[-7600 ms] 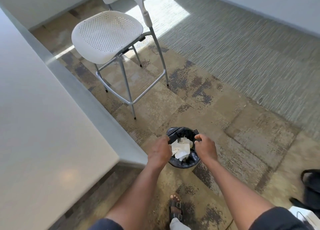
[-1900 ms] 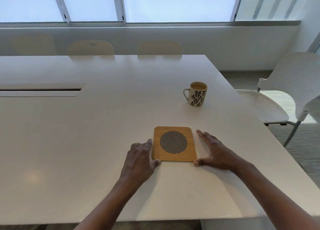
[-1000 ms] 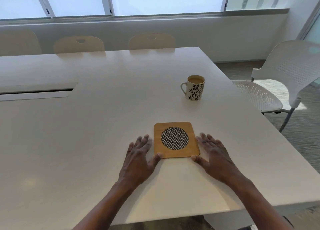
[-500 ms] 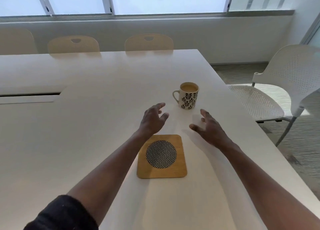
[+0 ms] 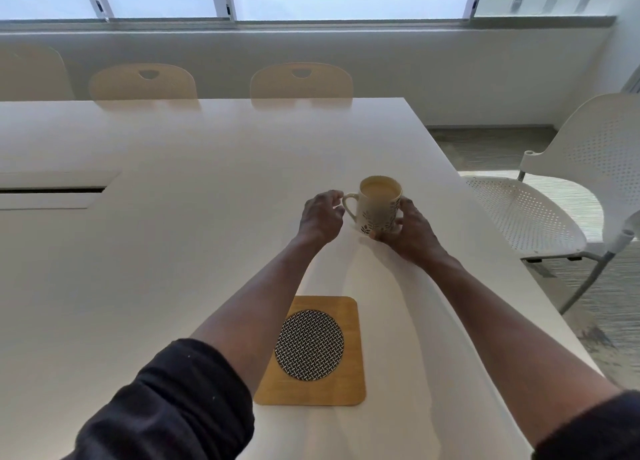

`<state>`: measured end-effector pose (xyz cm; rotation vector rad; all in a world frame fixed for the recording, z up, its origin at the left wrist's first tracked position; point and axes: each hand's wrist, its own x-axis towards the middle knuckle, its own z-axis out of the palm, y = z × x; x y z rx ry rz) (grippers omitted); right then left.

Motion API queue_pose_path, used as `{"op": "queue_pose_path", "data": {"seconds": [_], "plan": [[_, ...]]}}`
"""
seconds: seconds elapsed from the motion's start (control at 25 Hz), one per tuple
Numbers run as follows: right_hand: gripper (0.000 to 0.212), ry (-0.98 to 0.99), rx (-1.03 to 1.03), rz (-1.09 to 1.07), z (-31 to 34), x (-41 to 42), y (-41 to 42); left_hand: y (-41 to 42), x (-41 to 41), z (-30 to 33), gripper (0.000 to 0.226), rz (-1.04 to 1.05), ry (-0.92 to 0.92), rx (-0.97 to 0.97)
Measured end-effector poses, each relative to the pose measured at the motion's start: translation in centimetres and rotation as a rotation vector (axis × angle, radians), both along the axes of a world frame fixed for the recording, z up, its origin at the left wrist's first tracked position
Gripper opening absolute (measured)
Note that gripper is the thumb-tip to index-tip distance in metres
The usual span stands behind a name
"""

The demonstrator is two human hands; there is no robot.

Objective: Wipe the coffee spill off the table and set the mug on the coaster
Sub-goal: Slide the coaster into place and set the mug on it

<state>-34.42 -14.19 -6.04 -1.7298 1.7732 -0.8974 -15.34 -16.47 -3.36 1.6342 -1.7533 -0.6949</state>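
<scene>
Table [image 5: 207, 251] bears coffee-filled mug [image 5: 379, 210], right-gripped

We reach both arms forward and away from us, elbows nearly straight, dark sleeves pushed up to just below the elbows so the forearms are bare. Our left hand [image 5: 320, 217] is raised a little at the wrist, knuckles up, its fingers loosely curled and pointing to the right with the fingertips close to the mug's [image 5: 379, 205] handle; whether they touch it we cannot tell. Our right hand [image 5: 412, 232] lies lower, with the thumb wrapped across the near side of the mug and the fingers curled round its right side, gripping it
</scene>
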Motion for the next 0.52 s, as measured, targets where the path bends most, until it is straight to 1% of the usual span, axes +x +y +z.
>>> {"op": "queue_pose_path", "data": {"seconds": [0.08, 0.2, 0.52], "plan": [[0.085, -0.027, -0.031, -0.019, 0.0, 0.0, -0.6, -0.5, 0.0, -0.4, 0.024, -0.002, 0.035, -0.023], [0.081, -0.043, -0.043, -0.029, 0.0, 0.1, -1.2, -0.8, 0.1, -0.7, 0.025, 0.000, 0.131, -0.014], [0.079, -0.044, -0.032, -0.058, -0.1, 0.4, -1.6, -0.9, -0.2, -0.6, 0.015, -0.008, 0.249, -0.039]]}}
